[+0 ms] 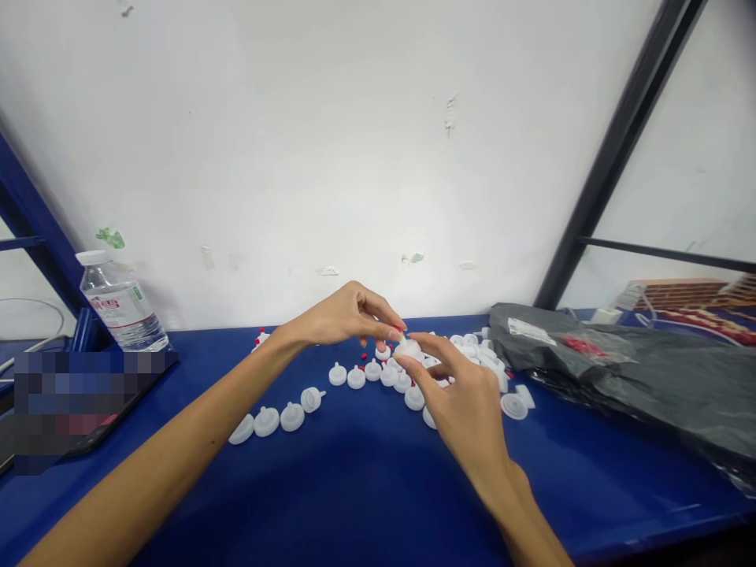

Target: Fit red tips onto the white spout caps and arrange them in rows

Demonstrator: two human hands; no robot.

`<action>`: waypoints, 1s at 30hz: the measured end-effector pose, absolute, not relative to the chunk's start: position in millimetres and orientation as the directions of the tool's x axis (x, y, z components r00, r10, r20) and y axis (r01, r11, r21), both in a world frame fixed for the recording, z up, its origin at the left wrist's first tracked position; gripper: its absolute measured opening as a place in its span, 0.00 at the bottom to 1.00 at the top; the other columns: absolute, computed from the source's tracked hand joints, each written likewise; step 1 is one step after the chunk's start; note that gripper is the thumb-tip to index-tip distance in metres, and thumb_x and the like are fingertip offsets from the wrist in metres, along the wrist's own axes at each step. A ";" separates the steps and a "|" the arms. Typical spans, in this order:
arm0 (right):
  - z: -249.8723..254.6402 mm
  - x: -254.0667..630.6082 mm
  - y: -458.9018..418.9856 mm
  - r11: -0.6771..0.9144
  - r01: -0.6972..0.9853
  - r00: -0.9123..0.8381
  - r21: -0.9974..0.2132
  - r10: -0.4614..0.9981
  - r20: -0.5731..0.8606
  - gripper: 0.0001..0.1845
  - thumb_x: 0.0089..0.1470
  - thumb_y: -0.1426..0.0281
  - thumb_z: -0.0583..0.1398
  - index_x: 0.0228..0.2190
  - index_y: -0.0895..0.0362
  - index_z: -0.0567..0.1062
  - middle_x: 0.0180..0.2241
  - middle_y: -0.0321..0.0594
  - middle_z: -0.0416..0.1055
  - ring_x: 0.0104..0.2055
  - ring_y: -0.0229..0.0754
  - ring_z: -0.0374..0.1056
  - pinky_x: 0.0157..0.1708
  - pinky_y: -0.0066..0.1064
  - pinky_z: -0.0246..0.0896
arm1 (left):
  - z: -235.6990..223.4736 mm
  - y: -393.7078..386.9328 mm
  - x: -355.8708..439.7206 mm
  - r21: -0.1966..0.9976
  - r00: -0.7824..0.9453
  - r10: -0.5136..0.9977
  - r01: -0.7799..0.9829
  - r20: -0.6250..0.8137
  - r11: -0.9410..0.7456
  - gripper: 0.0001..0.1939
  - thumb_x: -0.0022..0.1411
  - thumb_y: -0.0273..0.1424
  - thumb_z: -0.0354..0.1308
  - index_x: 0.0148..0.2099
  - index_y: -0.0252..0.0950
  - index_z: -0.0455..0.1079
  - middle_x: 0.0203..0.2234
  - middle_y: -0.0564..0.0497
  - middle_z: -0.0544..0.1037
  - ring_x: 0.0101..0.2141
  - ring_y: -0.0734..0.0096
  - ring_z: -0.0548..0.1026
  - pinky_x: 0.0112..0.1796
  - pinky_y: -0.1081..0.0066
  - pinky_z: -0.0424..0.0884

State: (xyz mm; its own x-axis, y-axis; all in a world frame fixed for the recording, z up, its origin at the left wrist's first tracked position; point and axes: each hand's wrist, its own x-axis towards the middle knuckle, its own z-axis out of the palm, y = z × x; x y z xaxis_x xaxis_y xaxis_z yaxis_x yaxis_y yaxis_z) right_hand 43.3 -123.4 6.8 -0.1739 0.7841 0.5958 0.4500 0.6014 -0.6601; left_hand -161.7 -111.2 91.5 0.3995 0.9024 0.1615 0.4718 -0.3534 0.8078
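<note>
Both hands meet above the blue table (354, 480), pinching one small white plastic cap (409, 347) between them. My left hand (348, 315) comes from the left, its fingertips closed on the cap's top. My right hand (464, 402) holds the cap from below with thumb and forefinger. A row of finished white caps (277, 417) lies in front of the left forearm. More white caps (378, 372) and several tiny red pieces (390, 348) are scattered under the hands.
A water bottle (121, 303) stands at the far left by the white wall. A dark phone or tablet (88, 409) lies at the left edge. A grey-black plastic bag (638, 370) covers the right side. A black frame post (608, 157) slants at right.
</note>
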 end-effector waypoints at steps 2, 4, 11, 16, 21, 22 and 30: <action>7.2 43.2 -123.9 0.602 0.425 -0.182 -0.676 0.788 0.588 0.18 0.59 0.55 0.64 0.48 0.47 0.77 0.42 0.37 0.82 0.29 0.43 0.77 0.31 0.32 0.67 | 91.1 -110.7 -160.5 0.796 0.388 0.905 0.485 0.177 -0.363 0.13 0.56 0.38 0.69 0.40 0.35 0.82 0.26 0.49 0.81 0.24 0.74 0.76 0.24 0.76 0.69; 7.5 42.9 -124.6 0.599 0.394 -0.186 -0.697 0.795 0.578 0.24 0.59 0.54 0.63 0.54 0.48 0.73 0.47 0.41 0.80 0.31 0.44 0.78 0.32 0.34 0.69 | 93.1 -110.9 -161.9 0.764 0.375 0.909 0.527 0.183 -0.372 0.13 0.56 0.39 0.69 0.40 0.35 0.82 0.23 0.50 0.80 0.21 0.76 0.73 0.23 0.76 0.67; 7.6 42.6 -126.8 0.611 0.367 -0.156 -0.702 0.784 0.601 0.23 0.64 0.60 0.57 0.60 0.47 0.67 0.51 0.42 0.77 0.31 0.41 0.76 0.32 0.34 0.71 | 96.9 -103.7 -203.2 0.453 0.308 0.937 0.821 0.164 -0.349 0.07 0.56 0.33 0.65 0.35 0.35 0.81 0.32 0.48 0.83 0.33 0.68 0.77 0.31 0.73 0.70; 6.4 42.7 -126.1 0.617 0.371 -0.158 -0.694 0.778 0.608 0.21 0.65 0.64 0.56 0.58 0.47 0.67 0.50 0.40 0.78 0.30 0.39 0.76 0.31 0.32 0.70 | 76.7 -87.9 -250.5 0.364 0.116 0.992 0.927 -0.048 -0.090 0.09 0.52 0.32 0.63 0.36 0.36 0.80 0.31 0.49 0.83 0.31 0.67 0.77 0.30 0.73 0.69; 5.2 42.5 -124.9 0.636 0.365 -0.176 -0.680 0.764 0.620 0.20 0.64 0.66 0.56 0.57 0.48 0.68 0.49 0.41 0.78 0.29 0.39 0.75 0.29 0.32 0.69 | 55.2 -80.0 -277.3 0.332 0.010 0.979 0.941 -0.202 0.059 0.09 0.45 0.31 0.62 0.32 0.35 0.79 0.25 0.49 0.81 0.26 0.67 0.74 0.25 0.73 0.65; 5.2 42.5 -124.9 0.638 0.365 -0.178 -0.678 0.763 0.622 0.20 0.64 0.66 0.56 0.57 0.48 0.68 0.49 0.41 0.78 0.29 0.39 0.75 0.29 0.31 0.69 | 52.5 -79.5 -279.8 0.325 -0.001 0.976 0.943 -0.216 0.073 0.09 0.44 0.30 0.62 0.31 0.35 0.78 0.25 0.48 0.80 0.25 0.68 0.73 0.24 0.73 0.64; 5.7 41.8 -124.9 0.635 0.367 -0.181 -0.679 0.765 0.618 0.17 0.63 0.67 0.56 0.53 0.49 0.70 0.47 0.39 0.78 0.27 0.37 0.73 0.28 0.30 0.68 | 48.2 -79.1 -279.2 0.258 -0.079 0.969 0.956 -0.236 0.141 0.07 0.42 0.27 0.62 0.28 0.35 0.77 0.27 0.47 0.81 0.26 0.68 0.73 0.25 0.73 0.64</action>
State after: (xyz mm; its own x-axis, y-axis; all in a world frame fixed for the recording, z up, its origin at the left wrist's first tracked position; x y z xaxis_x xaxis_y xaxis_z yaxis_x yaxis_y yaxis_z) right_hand 41.8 -124.9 5.7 -0.1807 0.7651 0.6181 0.3668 0.6355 -0.6794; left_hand -279.2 -79.1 48.2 -0.0788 0.9686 -0.2359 0.9557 0.1407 0.2584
